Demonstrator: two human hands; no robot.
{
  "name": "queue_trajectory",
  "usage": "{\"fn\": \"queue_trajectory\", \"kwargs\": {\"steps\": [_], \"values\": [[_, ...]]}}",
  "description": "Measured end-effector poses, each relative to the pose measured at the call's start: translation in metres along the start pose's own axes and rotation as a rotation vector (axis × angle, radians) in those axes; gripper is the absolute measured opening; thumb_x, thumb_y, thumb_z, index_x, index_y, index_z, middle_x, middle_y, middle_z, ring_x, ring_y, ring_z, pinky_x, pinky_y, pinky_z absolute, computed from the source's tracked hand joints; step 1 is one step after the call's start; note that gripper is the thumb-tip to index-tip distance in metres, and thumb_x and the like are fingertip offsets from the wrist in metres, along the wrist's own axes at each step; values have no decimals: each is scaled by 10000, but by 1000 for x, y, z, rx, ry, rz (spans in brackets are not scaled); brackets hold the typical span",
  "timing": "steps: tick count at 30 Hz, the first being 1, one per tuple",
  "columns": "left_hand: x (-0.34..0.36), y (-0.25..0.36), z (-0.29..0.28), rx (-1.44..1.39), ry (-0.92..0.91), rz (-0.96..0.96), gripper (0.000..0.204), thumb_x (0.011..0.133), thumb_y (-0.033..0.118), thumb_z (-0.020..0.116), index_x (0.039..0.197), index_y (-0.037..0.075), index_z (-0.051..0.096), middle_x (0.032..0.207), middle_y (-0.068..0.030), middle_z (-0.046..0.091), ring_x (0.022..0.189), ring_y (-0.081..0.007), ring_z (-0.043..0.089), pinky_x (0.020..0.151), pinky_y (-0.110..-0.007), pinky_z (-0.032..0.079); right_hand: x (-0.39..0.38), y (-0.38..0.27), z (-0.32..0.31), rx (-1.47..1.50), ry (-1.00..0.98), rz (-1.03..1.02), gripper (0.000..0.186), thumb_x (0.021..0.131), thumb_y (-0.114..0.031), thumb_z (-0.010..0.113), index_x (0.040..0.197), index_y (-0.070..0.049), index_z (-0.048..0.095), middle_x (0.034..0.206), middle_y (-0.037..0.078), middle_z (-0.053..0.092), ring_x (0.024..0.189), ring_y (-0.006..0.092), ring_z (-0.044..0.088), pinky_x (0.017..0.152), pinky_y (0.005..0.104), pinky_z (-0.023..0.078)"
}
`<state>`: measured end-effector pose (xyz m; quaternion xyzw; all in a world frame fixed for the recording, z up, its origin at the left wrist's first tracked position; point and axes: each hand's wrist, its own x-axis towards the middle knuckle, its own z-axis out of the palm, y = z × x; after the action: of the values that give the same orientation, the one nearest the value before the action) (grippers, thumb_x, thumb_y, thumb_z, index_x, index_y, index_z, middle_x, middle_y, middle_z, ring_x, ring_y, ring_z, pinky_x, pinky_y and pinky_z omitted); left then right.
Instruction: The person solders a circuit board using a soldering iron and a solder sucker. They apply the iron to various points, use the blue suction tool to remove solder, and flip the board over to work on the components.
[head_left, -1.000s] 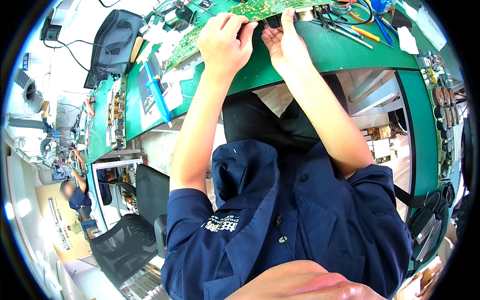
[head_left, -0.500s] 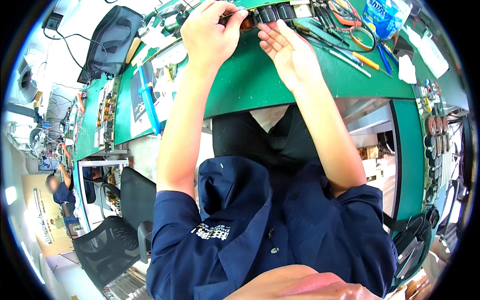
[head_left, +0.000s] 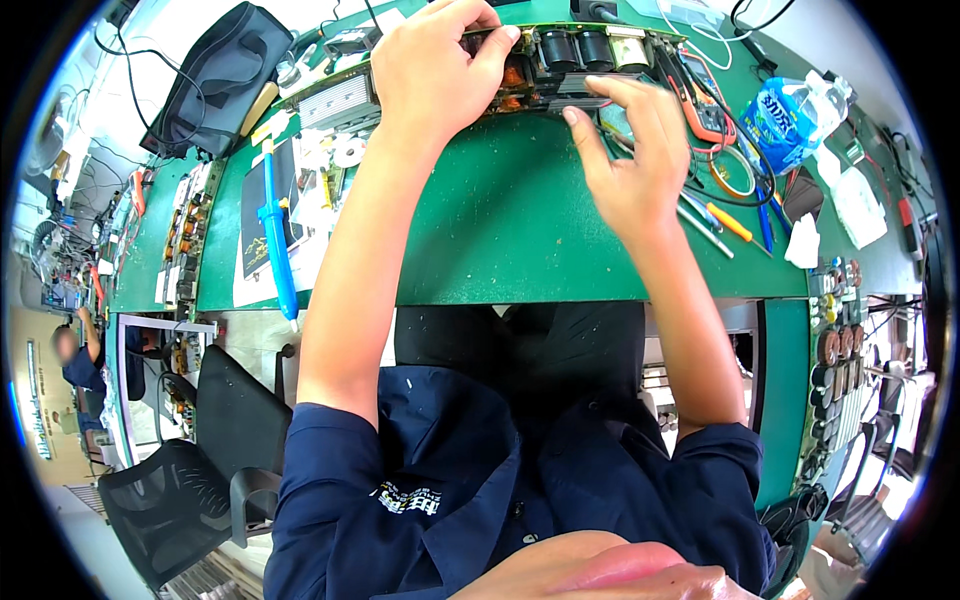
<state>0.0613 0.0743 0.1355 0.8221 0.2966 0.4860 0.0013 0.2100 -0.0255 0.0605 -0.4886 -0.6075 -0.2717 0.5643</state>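
Note:
A long circuit board (head_left: 515, 78) lies along the far part of the bench, carrying black cylindrical capacitors (head_left: 558, 50), copper coils and a silver finned heat sink (head_left: 338, 103). My left hand (head_left: 432, 75) reaches over it, thumb and curled fingers gripping its far edge left of the capacitors. Its other fingers are partly hidden. My right hand (head_left: 645, 140) hovers by the board's near right side, thumb and index finger apart, close to dark flat strips (head_left: 575, 92) in front of the capacitors. Nothing is plainly held in it.
On the green bench (head_left: 500, 220), a blue desoldering pump (head_left: 275, 235) lies at left. At right are a red-edged multimeter (head_left: 705, 100), a tape roll (head_left: 733, 172), an orange-handled screwdriver (head_left: 730, 222) and a blue-labelled bottle (head_left: 782, 125). More boards (head_left: 185, 240) line the left; a chair (head_left: 240, 430) stands beyond.
The view has shifted, showing more of the board. My right hand has turned from palm-up to palm-down, moving rightward with its thumb and index spread. My left hand keeps its grip.

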Motion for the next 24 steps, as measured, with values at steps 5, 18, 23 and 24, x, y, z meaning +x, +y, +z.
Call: {"fn": "queue_trajectory", "kwargs": {"steps": [5,18,23,24], "values": [[15,-13,5,22,-35,-45,191,792,258,692,789,70,657,754,-128,655,741,-330,639,673,-428,494,46,20,5,-252,-19,-253,415,701,-212,801,1054,-72,632,1050,85,634,986,279,582,861,392,458],[47,-36,9,24,-189,-176,235,790,331,670,816,97,680,839,-152,686,847,-338,657,757,-441,517,101,23,34,-567,-420,-253,507,631,-369,834,906,-22,588,939,145,582,947,320,579,813,416,488],[49,-43,8,14,-190,-143,238,779,319,672,795,82,675,816,-158,683,819,-341,659,742,-448,520,110,16,36,-617,-526,-240,495,630,-381,828,861,-19,581,907,158,591,913,319,590,786,411,494],[49,-42,5,14,-196,-135,239,777,317,673,791,78,674,811,-159,683,814,-342,659,739,-448,521,111,16,35,-616,-532,-268,491,640,-388,820,852,-17,576,900,161,590,902,318,593,777,410,495]]}}
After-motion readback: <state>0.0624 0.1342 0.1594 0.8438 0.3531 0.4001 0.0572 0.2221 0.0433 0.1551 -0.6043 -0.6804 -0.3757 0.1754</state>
